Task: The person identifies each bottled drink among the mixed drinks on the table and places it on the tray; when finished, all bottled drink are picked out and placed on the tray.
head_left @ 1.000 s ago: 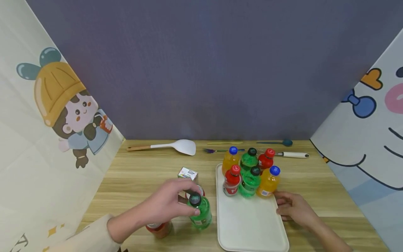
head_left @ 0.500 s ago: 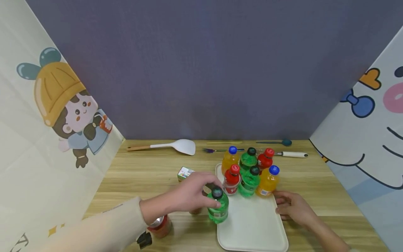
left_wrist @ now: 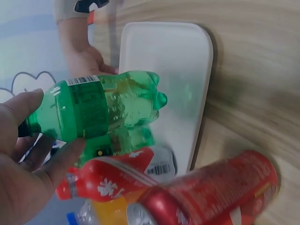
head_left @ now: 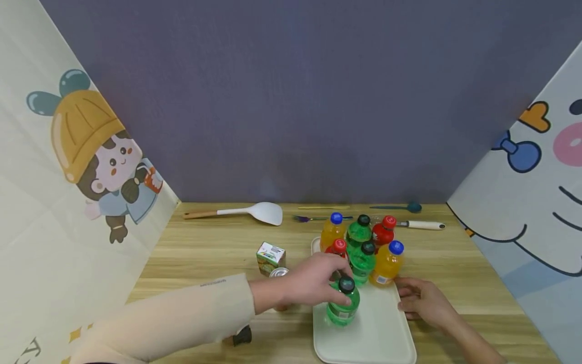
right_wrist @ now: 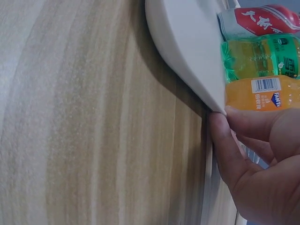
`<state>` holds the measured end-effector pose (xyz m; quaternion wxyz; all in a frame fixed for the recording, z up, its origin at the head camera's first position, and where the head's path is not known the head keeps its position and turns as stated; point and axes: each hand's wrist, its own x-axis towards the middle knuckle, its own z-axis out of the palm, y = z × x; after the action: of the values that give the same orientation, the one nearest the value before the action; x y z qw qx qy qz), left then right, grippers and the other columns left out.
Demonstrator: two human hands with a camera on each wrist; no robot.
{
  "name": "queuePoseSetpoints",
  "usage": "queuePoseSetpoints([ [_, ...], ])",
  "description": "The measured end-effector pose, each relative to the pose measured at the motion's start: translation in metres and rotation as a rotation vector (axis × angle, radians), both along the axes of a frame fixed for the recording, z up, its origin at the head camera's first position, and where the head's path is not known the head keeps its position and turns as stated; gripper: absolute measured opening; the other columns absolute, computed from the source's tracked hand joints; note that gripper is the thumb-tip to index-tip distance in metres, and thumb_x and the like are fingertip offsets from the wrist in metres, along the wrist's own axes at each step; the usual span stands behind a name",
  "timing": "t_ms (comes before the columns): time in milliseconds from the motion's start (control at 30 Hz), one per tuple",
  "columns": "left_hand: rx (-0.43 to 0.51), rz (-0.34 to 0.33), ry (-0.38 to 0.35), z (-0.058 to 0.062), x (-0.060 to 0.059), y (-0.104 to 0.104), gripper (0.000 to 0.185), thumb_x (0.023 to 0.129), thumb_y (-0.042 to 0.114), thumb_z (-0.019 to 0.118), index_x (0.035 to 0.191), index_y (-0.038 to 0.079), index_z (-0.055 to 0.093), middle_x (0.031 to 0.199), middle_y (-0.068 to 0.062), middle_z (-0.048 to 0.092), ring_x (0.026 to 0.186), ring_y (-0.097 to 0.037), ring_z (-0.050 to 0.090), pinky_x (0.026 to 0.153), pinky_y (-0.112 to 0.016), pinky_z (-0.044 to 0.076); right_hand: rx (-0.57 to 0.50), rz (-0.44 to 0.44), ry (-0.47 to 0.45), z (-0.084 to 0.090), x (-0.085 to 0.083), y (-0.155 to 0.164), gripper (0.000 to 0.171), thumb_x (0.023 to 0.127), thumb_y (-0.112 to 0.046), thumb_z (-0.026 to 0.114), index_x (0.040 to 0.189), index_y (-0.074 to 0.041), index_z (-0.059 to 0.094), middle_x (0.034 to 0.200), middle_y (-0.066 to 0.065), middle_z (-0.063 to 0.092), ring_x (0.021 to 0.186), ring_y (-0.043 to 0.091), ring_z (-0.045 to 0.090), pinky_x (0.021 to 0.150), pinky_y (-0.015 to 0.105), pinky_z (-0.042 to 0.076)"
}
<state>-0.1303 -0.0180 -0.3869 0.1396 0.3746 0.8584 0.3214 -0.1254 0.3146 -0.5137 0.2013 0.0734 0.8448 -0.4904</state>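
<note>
Tray (head_left: 386,344) at table's (head_left: 204,253) front edge, right of centre. Six bottles (head_left: 361,237) clustered on tray's rear end; seventh bottle (head_left: 342,303) before them, near tray's left edge. Carton (head_left: 270,257) and can (head_left: 278,272) left of tray. Spatula (head_left: 245,212) along table's rear edge.

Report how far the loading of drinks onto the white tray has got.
Done: six bottles stand at the far end of the white tray. In hand: the left hand holds a green bottle by its top over the tray, while the right hand touches the tray's right edge. Left: a red can and a small carton remain off the tray.
</note>
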Motion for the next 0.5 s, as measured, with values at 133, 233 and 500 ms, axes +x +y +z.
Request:
queuePoseSetpoints([
  [133,-0.008,0.000,-0.003,-0.005,-0.001,0.011,0.034,0.083,0.032,0.088,0.108,0.018,0.070,0.099,0.015,0.067,0.090,-0.001,0.059,0.079,-0.013,0.048,0.028,-0.007,-0.009,0.000,0.000,0.000,0.066,0.087,0.004,0.073,0.148,0.005,0.048,0.113,0.015,0.068,0.088,0.023,0.069,0.072,0.039,0.064],
  [233,-0.017,-0.006,0.010,-0.007,-0.002,0.016,0.033,0.083,0.032,0.087,0.107,0.018,0.070,0.098,0.015,0.067,0.092,-0.002,0.060,0.081,-0.012,0.047,0.035,-0.005,-0.014,0.000,0.000,0.000,0.065,0.087,0.004,0.073,0.147,0.006,0.047,0.113,0.014,0.068,0.088,0.022,0.069,0.072,0.039,0.064],
  [500,-0.070,-0.005,0.005,-0.013,-0.003,0.023,0.033,0.083,0.032,0.088,0.106,0.019,0.069,0.097,0.015,0.065,0.090,0.001,0.056,0.082,-0.012,0.047,0.031,-0.013,-0.010,0.001,0.000,-0.002,0.068,0.086,0.004,0.074,0.148,0.007,0.046,0.114,0.015,0.068,0.088,0.023,0.069,0.073,0.040,0.064],
])
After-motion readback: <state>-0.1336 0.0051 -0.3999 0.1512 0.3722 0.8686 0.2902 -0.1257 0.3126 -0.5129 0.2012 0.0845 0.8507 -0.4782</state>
